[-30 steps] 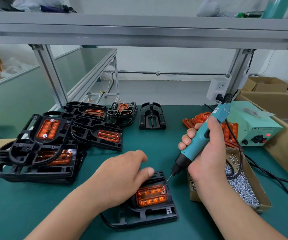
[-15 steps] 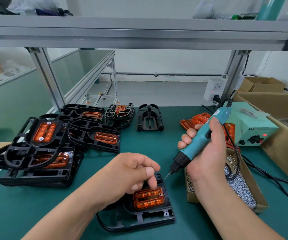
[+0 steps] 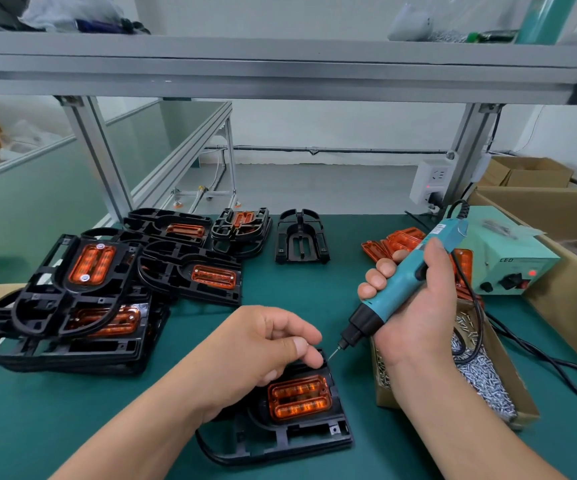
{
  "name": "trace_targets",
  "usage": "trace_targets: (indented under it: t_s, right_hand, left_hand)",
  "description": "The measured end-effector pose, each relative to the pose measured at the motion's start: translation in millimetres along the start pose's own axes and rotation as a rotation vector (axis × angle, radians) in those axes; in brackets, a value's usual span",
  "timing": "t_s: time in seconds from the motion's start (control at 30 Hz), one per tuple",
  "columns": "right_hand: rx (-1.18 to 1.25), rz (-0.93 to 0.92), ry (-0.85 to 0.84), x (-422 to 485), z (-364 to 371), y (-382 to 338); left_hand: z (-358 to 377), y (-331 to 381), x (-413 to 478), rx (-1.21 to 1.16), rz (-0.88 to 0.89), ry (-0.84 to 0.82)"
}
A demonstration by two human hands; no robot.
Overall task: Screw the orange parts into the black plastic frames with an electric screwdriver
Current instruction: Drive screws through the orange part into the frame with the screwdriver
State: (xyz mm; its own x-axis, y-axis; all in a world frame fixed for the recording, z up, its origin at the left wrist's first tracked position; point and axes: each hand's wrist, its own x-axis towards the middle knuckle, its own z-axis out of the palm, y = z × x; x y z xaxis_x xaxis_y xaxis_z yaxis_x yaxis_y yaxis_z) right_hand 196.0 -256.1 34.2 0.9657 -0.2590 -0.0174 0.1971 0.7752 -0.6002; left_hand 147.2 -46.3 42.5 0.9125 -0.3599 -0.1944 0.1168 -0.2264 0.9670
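Fingers of the right hand (image 3: pixel 415 306) are wrapped around the electric screwdriver (image 3: pixel 397 289); its bit is tilted toward the black frame (image 3: pixel 280 441). The left hand (image 3: pixel 259 344) is pinched, thumb on fingertips, above the orange part (image 3: pixel 299 396).

"led" printed on green power box (image 3: pixel 508 258)

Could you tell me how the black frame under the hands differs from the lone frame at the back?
The front frame holds an orange part; the back frame holds none. The left hand is at the front frame; nothing touches the back one. Both lie flat on the green mat.
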Motion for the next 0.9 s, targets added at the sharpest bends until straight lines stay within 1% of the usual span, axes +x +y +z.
trace_targets:
  t_s: [0.17,0.4,0.67,0.9]
  right_hand:
    - [0.010,-0.009,-0.005,1.2,-1.8,0.4]
    - [0.042,-0.025,-0.025,1.8,-2.5,0.5]
    - [0.046,-0.041,-0.026,0.9,-2.2,-0.4]
    - [0.046,-0.044,-0.032,0.0,-2.0,-0.4]
  left_hand:
    - [1.9,-2.0,1.1,0.116,0.020,-0.012]
    - [3.3,-6.1,2.3,0.222,0.051,0.037]
    - [6.1,-6.3,1.1,0.178,0.072,0.014]
    - [6.3,-6.5,0.8,0.207,0.077,0.029]
